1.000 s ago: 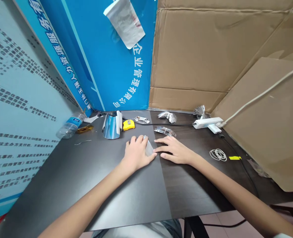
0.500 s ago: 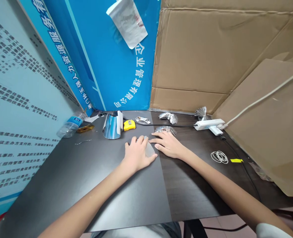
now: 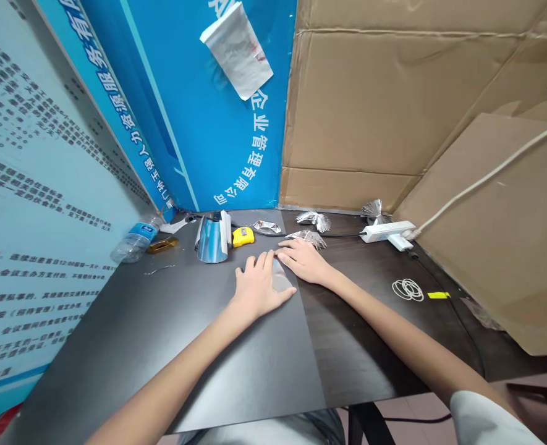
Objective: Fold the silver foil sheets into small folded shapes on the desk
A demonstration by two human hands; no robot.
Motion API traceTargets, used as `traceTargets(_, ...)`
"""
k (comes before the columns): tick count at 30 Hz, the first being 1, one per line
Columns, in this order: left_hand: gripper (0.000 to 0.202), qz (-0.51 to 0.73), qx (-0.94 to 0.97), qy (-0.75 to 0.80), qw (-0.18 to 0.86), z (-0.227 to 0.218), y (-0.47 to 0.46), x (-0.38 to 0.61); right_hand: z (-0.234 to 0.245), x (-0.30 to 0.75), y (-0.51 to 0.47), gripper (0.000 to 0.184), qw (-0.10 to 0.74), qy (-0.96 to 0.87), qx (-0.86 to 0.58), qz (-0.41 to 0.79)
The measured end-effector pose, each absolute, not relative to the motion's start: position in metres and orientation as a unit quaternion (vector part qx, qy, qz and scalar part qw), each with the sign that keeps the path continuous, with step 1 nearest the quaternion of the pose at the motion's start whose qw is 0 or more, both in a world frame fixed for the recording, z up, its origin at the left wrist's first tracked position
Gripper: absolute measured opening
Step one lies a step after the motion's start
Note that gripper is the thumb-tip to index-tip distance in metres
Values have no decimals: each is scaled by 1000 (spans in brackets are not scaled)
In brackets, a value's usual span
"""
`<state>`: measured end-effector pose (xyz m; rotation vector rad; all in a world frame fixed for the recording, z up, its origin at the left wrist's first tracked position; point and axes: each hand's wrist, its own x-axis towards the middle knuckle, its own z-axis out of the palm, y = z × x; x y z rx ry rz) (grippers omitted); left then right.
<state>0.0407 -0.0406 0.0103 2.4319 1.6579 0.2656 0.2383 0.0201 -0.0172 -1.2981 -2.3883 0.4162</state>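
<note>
**Wood-grain tabletop [image 3: 375,352] is covered on the left by a grey sheet [image 3: 162,352]!**
Along the back, a plastic water bottle [image 3: 136,244] is laid down, then a curled mirror-foil piece [image 3: 212,241], a yellow tape measure [image 3: 243,237], silver foil scraps [image 3: 313,219]; a white power strip [image 3: 382,232] is placed right, rubber bands [image 3: 407,289] nearer.

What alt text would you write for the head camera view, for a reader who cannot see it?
On a dark desk, the left hand touches a pale translucent sheet; the right hand rests beside it, near crumpled silver foil.

Left hand [image 3: 258,287] on sheet [image 3: 281,282], right hand [image 3: 302,260] beside
</note>
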Motion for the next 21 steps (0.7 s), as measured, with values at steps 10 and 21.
traceTargets(10, 108, 146, 856, 476, 138, 0, -25, 22, -17, 212, -1, 19, 276, -718, -581, 266)
traceTargets(21, 107, 211, 874, 412, 149, -12, -21, 7, -3, 202, -9, 27, 312, -609, -599, 417)
